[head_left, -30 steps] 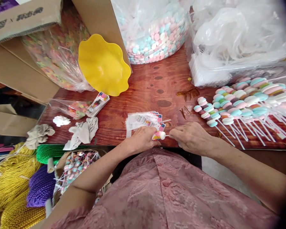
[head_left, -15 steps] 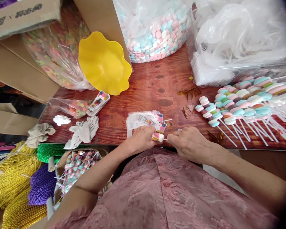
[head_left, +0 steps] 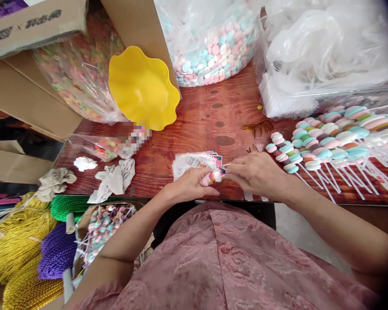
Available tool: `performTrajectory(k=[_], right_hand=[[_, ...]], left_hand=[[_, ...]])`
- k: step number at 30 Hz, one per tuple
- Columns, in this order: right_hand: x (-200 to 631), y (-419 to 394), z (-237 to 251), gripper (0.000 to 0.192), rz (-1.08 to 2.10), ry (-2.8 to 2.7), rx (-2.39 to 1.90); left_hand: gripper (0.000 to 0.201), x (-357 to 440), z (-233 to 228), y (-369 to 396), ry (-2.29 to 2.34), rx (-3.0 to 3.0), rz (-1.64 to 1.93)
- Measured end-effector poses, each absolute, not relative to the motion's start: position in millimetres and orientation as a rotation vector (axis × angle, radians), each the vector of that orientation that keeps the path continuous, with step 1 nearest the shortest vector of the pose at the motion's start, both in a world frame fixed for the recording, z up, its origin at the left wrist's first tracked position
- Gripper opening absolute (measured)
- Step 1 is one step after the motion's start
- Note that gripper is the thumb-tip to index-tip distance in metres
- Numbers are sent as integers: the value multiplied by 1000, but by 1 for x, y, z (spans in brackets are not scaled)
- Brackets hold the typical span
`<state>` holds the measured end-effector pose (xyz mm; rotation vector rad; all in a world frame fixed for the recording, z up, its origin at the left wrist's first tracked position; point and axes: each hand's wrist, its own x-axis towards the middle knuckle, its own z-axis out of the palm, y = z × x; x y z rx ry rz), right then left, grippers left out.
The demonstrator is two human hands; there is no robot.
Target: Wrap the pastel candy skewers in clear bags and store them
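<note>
Candy stick [head_left: 212, 177] pinched in left hand [head_left: 189, 186] grip, right hand [head_left: 254, 174] grip closed on its 3 o'clock end. Round pastel discs, thin stick, printed glossy wrappers [head_left: 194, 161] at 12 o'clock on wood-grain bench [head_left: 210, 116].

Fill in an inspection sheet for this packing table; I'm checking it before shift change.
Surface: wooden table, dark stains, crowded.
Job's things: candy skewer held between both hands; stack of printed sleeves just behind; finished skewers piled on the person's right.
Clutter: yellow bowl, crumpled cloths, bags of loose candy, bag of white sticks.
Hands: left hand and right hand both closed on the skewer.
Cables: nothing seen.
Surroundings: cardboard boxes, coils of metallic cord below the person's left.
</note>
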<state>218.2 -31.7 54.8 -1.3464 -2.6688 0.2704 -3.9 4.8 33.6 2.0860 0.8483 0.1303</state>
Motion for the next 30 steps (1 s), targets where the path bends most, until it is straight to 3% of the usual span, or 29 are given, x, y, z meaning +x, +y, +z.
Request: performTrajectory(k=[4, 14, 22, 30], right_hand=[[227, -30, 62, 29, 286, -2674, -1433], [217, -36, 49, 34, 721, -2573, -1464], [212, -41, 47, 28, 329, -2673, -1395], [216, -49, 54, 29, 66, -2629, -1106]], left_hand=[[23, -5, 29, 4, 1015, 2294, 70], [15, -1, 14, 0, 1115, 2730, -67], [20, -11, 16, 2, 1225, 2359, 57], [29, -13, 21, 7, 958, 2062, 107]])
